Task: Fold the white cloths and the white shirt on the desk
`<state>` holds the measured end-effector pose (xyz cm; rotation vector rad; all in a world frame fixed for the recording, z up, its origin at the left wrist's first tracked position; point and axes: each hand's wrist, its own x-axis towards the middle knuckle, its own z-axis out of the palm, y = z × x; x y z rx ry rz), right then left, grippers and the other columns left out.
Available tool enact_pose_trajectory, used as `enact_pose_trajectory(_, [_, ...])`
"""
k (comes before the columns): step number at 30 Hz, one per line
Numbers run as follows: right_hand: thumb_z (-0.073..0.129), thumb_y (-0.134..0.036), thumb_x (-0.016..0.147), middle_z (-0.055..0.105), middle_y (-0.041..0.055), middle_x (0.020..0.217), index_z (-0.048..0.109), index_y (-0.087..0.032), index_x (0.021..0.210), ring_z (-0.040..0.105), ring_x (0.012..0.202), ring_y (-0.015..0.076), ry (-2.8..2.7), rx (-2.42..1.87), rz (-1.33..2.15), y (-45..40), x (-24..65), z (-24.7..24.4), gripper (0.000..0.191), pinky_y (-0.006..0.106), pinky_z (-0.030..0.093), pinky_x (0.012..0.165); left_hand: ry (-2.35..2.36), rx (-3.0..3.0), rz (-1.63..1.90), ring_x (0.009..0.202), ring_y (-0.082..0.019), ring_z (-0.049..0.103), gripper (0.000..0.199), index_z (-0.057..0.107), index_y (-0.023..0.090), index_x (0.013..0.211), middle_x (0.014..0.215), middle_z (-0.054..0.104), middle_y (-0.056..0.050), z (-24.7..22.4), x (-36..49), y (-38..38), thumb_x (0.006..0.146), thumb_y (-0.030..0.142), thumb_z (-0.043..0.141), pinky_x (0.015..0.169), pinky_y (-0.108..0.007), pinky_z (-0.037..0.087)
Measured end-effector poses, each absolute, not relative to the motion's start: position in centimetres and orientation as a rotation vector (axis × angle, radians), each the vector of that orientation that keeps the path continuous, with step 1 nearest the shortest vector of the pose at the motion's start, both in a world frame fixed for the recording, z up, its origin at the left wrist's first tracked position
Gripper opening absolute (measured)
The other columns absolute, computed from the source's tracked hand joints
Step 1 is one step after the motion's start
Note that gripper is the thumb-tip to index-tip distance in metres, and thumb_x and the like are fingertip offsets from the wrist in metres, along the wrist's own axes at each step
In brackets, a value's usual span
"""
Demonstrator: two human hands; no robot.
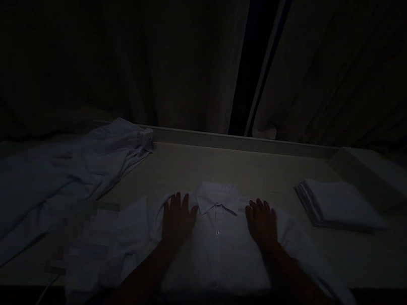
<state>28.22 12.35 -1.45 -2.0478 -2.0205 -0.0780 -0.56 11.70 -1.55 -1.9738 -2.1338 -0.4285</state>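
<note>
A white button-up shirt (218, 256) lies front side up before me, its buttoned collar pointing away and its sleeves spread to both sides. My left hand (179, 217) rests flat on the shirt's left shoulder area, fingers apart. On the opposite shoulder lies my right hand (262, 222), palm down with its fingers extended. Neither hand grips the cloth. The lower part of the shirt drops over the near table edge into darkness.
Loose white garments (72, 163) lie heaped along the left side. At right is a stack of folded white cloth (341, 203), with a pale box-like block (372, 172) behind it. A raised ledge (243, 144) and dark curtains (187, 53) border the pale table (186, 163).
</note>
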Motion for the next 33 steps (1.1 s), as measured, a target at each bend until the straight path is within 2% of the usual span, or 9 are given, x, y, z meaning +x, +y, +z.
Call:
enact_pose_trajectory(6, [0.032,-0.039,0.099,0.058,0.0121,0.13,0.067,-0.022,0.112,0.038,0.128,0.0322,-2.069,-2.032,-0.074,15.5,26.6,2.2,0.041,0.054,0.02,0.107,-2.139,-2.048,-0.403,0.14,-0.035,0.031,0.059,0.041,0.022,0.145,0.152,0.037,-0.016,-0.9,-0.5,11.4,0.095,0.051,0.03,0.113,-0.057,0.02])
enact_pose_trajectory(9, [0.038,-0.028,0.097,0.057,0.0108,0.133,0.064,-0.02,0.12,0.043,0.125,0.027,-2.192,-1.816,0.04,19.2,23.2,4.2,0.036,0.043,0.029,0.105,-2.157,-2.049,-0.422,0.141,-0.034,0.029,0.059,0.04,0.022,0.145,0.153,0.035,-0.015,-0.9,-0.4,11.3,0.095,0.05,0.03,0.113,-0.056,0.018])
enact_pose_trajectory(13, [0.045,-0.016,0.091,0.056,0.0043,0.137,0.053,-0.026,0.136,0.047,0.123,0.0214,-2.428,-1.529,0.213,23.6,17.2,4.7,0.047,0.035,0.036,0.101,-2.147,-2.022,-0.426,0.142,-0.033,0.029,0.058,0.041,0.022,0.145,0.152,0.037,-0.014,-1.0,-0.4,11.2,0.095,0.05,0.029,0.115,-0.056,0.015])
enact_pose_trajectory(17, [0.052,-0.02,0.089,0.051,0.0018,0.142,0.057,-0.034,0.132,0.045,0.125,0.0237,-2.52,-1.512,0.248,25.9,13.4,3.6,0.045,0.038,0.038,0.099,-2.138,-2.011,-0.467,0.141,-0.033,0.03,0.056,0.043,0.022,0.144,0.152,0.038,-0.014,-1.1,-0.5,11.1,0.096,0.049,0.03,0.115,-0.056,0.015])
enact_pose_trajectory(20, [0.055,-0.022,0.088,0.063,0.0025,0.127,0.07,-0.031,0.113,0.049,0.119,0.0223,-2.558,-1.504,0.272,26.7,12.8,3.1,0.031,0.034,0.039,0.097,-2.139,-2.018,-0.515,0.141,-0.033,0.03,0.057,0.044,0.02,0.143,0.151,0.038,-0.015,-1.2,-0.6,11.1,0.096,0.048,0.03,0.115,-0.056,0.016])
enact_pose_trajectory(22, [0.052,-0.019,0.088,0.066,0.0055,0.12,0.073,-0.025,0.108,0.05,0.117,0.0224,-2.519,-1.525,0.248,27.0,13.2,2.9,0.029,0.032,0.038,0.097,-2.15,-2.015,-0.536,0.142,-0.033,0.029,0.058,0.043,0.018,0.143,0.151,0.038,-0.016,-1.4,-0.7,11.1,0.096,0.048,0.03,0.116,-0.056,0.016])
enact_pose_trajectory(25, [0.048,-0.017,0.088,0.065,0.0089,0.12,0.073,-0.021,0.108,0.05,0.118,0.0242,-2.431,-1.583,0.21,26.9,14.0,2.8,0.032,0.034,0.038,0.098,-2.178,-2.006,-0.547,0.142,-0.032,0.028,0.061,0.041,0.015,0.144,0.152,0.037,-0.017,-1.6,-0.7,11.2,0.095,0.049,0.03,0.116,-0.054,0.016])
enact_pose_trajectory(29, [0.048,-0.022,0.089,0.066,0.0072,0.118,0.072,-0.024,0.109,0.053,0.115,0.0232,-2.36,-1.608,0.221,26.3,14.2,2.2,0.031,0.033,0.039,0.096,-2.207,-1.991,-0.553,0.143,-0.034,0.026,0.064,0.039,0.014,0.146,0.153,0.034,-0.018,-1.5,-0.7,11.3,0.094,0.051,0.032,0.116,-0.054,0.015])
enact_pose_trajectory(33, [0.05,-0.027,0.091,0.06,0.0052,0.13,0.06,-0.025,0.128,0.055,0.114,0.0202,-2.271,-1.629,0.234,26.3,15.5,2.2,0.038,0.03,0.04,0.095,-2.235,-1.978,-0.541,0.143,-0.036,0.025,0.066,0.038,0.013,0.146,0.153,0.033,-0.018,-1.3,-0.7,11.3,0.093,0.052,0.034,0.116,-0.056,0.014])
